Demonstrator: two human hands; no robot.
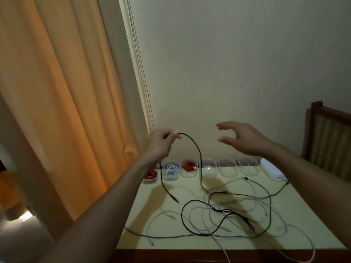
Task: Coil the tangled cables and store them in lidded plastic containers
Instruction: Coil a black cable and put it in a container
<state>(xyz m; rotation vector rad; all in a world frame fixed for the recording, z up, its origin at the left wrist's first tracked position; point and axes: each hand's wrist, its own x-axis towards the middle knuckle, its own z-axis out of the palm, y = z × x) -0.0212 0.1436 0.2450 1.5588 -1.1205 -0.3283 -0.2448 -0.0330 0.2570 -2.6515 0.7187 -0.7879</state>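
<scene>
Left hand [161, 144] pinches the thin black cable [197, 150] up above the cream-topped table [144, 198], right hand [245, 138] spread, holding nothing. Three clear plastic containers [171, 179] hold coils (white lids [273, 171] stacked aside), three empty containers [227, 170] wait; the white-and-black cable tangle [228, 211] remains.

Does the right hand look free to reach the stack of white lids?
Probably yes: the right hand is open and empty above the table, the stack of lids sits uncovered just below it, and the black cable hangs from the left hand, off to the side.
</scene>
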